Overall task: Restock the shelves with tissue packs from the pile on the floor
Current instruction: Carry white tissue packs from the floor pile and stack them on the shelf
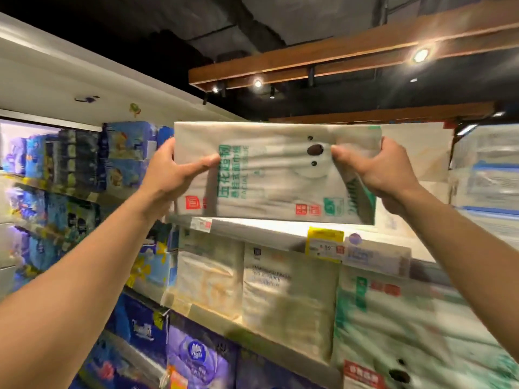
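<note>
Two hands hold one tissue pack before the upper shelf.
We grip it at both ends: our left hand curls round the left edge, thumb across the print; our right hand pinches the wrapper's right end. Its lower edge sits just above the shelf's rim, near a yellow price tag.
</note>
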`<state>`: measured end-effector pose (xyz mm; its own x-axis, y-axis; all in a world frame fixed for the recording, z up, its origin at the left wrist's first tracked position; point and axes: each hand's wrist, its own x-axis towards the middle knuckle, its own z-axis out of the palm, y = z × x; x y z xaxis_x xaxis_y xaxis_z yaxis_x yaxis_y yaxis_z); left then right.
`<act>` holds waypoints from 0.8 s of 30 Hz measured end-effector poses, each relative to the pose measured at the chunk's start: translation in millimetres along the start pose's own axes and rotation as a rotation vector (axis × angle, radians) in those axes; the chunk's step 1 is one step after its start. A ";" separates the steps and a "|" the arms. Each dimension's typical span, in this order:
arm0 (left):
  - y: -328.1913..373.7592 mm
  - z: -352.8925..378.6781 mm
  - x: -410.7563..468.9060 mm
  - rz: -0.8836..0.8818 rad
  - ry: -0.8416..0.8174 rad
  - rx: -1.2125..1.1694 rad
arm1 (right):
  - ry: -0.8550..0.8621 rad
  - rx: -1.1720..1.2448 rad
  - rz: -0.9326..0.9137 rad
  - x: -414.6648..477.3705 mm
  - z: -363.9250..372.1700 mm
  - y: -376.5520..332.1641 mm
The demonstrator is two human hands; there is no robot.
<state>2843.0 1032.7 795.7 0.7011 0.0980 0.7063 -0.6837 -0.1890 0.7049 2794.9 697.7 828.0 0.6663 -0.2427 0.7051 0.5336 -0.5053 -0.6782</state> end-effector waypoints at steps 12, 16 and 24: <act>-171.6 74.9 197.0 0.087 -0.315 0.047 | 0.171 -0.307 0.169 123.5 86.8 90.7; -214.3 99.0 220.0 -0.009 -0.282 0.254 | 0.094 -0.466 0.254 139.0 103.2 117.9; -230.6 101.9 235.6 0.077 -0.255 0.752 | -0.161 -0.864 0.308 158.1 141.1 147.2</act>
<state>3186.5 999.8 792.9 0.7444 -0.1515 0.6503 -0.4759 -0.8035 0.3575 3052.2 701.8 810.5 0.8131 -0.3828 0.4386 -0.2080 -0.8947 -0.3954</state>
